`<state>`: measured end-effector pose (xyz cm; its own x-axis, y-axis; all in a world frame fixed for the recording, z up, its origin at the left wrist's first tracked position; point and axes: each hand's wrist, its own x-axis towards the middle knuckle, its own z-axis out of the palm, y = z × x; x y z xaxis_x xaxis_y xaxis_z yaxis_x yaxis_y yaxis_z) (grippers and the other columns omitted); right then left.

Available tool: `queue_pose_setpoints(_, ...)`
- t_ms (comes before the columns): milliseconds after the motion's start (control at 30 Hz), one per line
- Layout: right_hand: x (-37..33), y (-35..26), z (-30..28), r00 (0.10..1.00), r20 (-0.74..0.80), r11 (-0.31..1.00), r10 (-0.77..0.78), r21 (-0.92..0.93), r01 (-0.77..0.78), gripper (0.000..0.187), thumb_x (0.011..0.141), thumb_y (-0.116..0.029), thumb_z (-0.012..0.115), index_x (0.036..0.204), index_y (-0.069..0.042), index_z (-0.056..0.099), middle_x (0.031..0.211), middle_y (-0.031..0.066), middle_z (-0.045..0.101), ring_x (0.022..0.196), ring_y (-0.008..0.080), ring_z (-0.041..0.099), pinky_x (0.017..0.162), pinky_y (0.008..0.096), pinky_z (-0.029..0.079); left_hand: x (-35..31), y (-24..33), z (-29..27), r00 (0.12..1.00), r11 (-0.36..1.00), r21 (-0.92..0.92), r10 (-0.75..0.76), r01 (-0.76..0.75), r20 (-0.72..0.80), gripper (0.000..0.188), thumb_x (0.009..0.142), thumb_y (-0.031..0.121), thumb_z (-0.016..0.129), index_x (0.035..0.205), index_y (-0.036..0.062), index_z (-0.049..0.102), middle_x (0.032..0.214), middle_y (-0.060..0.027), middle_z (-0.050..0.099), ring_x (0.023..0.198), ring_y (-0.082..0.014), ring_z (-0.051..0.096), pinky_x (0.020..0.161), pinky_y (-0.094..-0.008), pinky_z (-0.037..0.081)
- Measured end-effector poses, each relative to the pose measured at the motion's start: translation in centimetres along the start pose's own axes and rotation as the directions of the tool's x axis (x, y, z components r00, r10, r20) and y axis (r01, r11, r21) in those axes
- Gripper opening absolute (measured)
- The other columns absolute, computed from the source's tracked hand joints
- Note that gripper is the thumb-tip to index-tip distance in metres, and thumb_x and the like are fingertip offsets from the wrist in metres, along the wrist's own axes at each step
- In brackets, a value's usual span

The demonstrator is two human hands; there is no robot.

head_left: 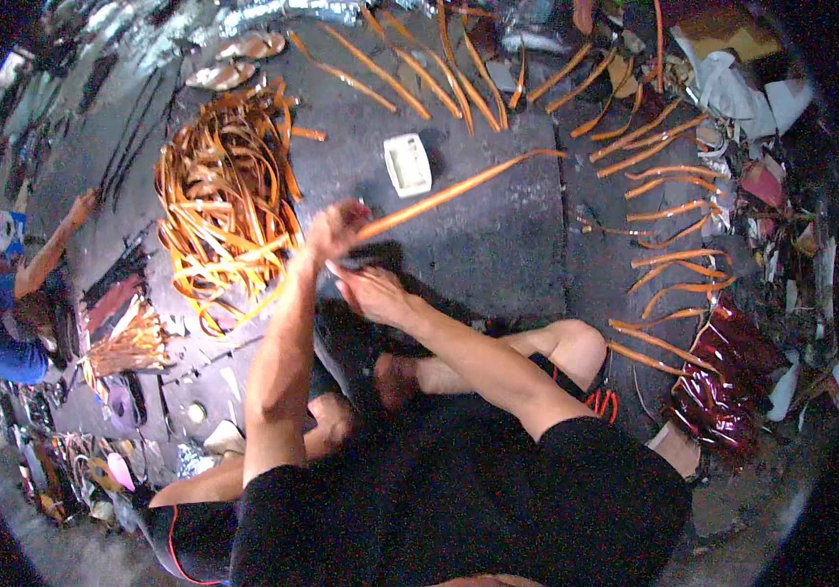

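Note:
My left hand (338,231), partly smeared by motion, is closed on one end of a long glossy orange-brown strap (449,196). The strap, leather-like in look, slants away to the right and ends in a thin curled tip. Just below and to the right, my right hand (377,295) has its fingers pinched together close to the left wrist. A small pale bit shows at its fingertips, too unclear to name. Beside my left hand lies a big tangled heap of similar brown straps (224,205). A small white rectangular dish (408,164) sits beyond the held strap.
Single brown straps (669,210) lie spaced out in an arc along the far and right sides of the dark mat (498,254). Dark red glossy plastic (723,382) and scraps border the right. At left, a person in blue (8,323) sits near a bundle of strips (131,342).

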<state>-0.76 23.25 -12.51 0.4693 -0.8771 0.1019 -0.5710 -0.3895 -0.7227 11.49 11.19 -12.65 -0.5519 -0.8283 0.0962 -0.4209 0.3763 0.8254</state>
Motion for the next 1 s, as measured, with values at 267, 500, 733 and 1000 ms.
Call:
queue_pose_setpoints(267,-8.9,4.2,-20.7,0.909,-0.183,0.872,0.374,0.405,-0.277,0.036,0.096,-0.022,0.053,0.129,-0.009,0.054,0.072,0.0042,0.062,0.055,0.0085,0.054,0.053,0.0264,0.048,0.6,7.6,1.5,0.997,0.928,0.362,-0.078,0.081,-0.022,0.014,0.080,0.014,0.061,0.093,0.0082,0.061,0.088,-0.0139,0.066,0.080,-0.0329,0.064,0.073,-0.0434,0.050)
queue_pose_setpoints(500,-11.8,8.6,-24.7,0.694,-0.414,0.763,0.590,0.566,-0.311,0.034,0.096,-0.022,0.053,0.128,-0.009,0.054,0.064,0.0013,0.057,0.047,0.0057,0.046,0.043,0.0217,0.040,0.9,7.6,-1.3,0.808,0.816,-0.367,-0.192,0.447,0.557,0.026,0.083,0.021,0.065,0.104,0.0054,0.063,0.088,-0.0024,0.066,0.083,-0.0151,0.062,0.076,-0.0300,0.049)
queue_pose_setpoints(733,-10.8,9.7,-25.5,0.615,-0.482,0.729,0.624,0.643,-0.235,0.035,0.095,-0.024,0.055,0.127,-0.009,0.055,0.070,0.0008,0.058,0.051,0.0038,0.046,0.045,0.0198,0.040,10.4,26.1,-10.4,0.989,0.655,-0.741,-0.115,0.147,0.094,0.028,0.089,0.019,0.056,0.113,0.0045,0.058,0.089,0.0034,0.057,0.076,-0.0065,0.052,0.065,-0.0225,0.044)
queue_pose_setpoints(1000,-10.5,11.2,-26.8,0.581,-0.420,0.662,0.697,0.688,-0.297,0.037,0.095,-0.026,0.054,0.129,-0.010,0.053,0.072,0.0020,0.058,0.051,0.0060,0.047,0.046,0.0220,0.042,25.5,25.2,-22.5,0.930,0.913,-0.327,0.125,-0.245,-0.346,0.031,0.090,0.034,0.058,0.098,0.0047,0.061,0.080,-0.0018,0.060,0.071,-0.0122,0.055,0.069,-0.0291,0.048)
